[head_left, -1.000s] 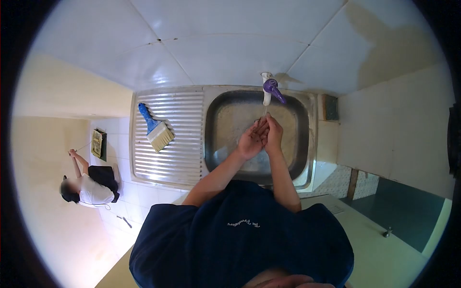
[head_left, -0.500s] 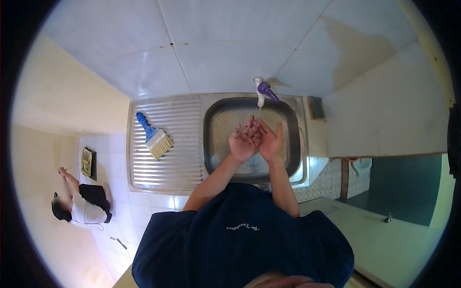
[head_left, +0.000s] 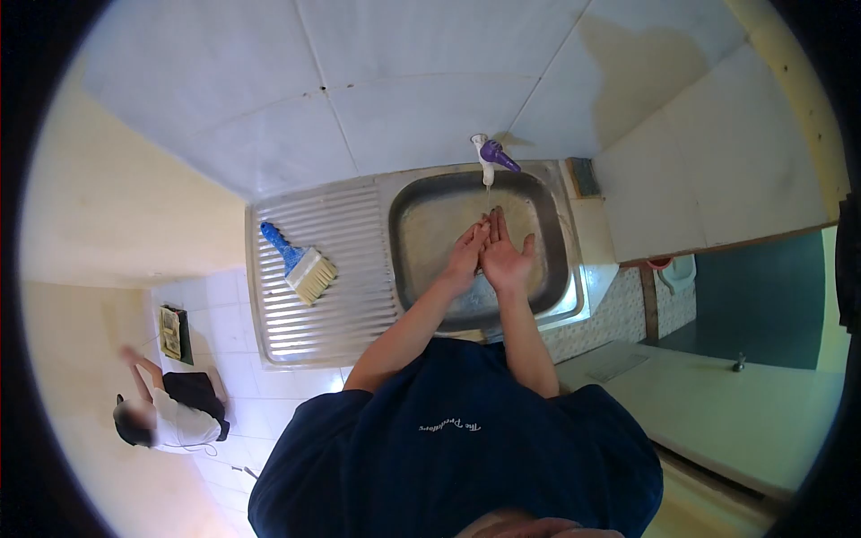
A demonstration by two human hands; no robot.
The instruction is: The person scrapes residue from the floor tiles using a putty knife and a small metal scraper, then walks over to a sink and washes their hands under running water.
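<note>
Over the steel sink basin (head_left: 408,247), both my hands are together, wet with dark smudges on the fingers. My right hand (head_left: 507,260) is palm up, its fingers stretched toward the tap and the thumb apart. Turned on its side, my left hand (head_left: 464,255) lays its extended fingers against the right hand's fingers. A thin stream of water (head_left: 490,195) falls from the white tap (head_left: 487,168) with a purple handle (head_left: 500,155) close to my fingertips. Nothing is visibly held. On the ridged drainboard (head_left: 359,251) to the left lies a wide paintbrush (head_left: 309,269) with a blue handle and pale bristles.
A tiled wall (head_left: 421,99) rises behind the sink. A dark green pad (head_left: 584,177) sits at the sink's right corner. At far left, another person (head_left: 184,420) is near a shallow tray (head_left: 170,334) on the floor. A pale door (head_left: 708,394) stands at right.
My left hand has turned from palm up onto its side against my right hand. The view has tilted slightly. The other person's hands have moved.
</note>
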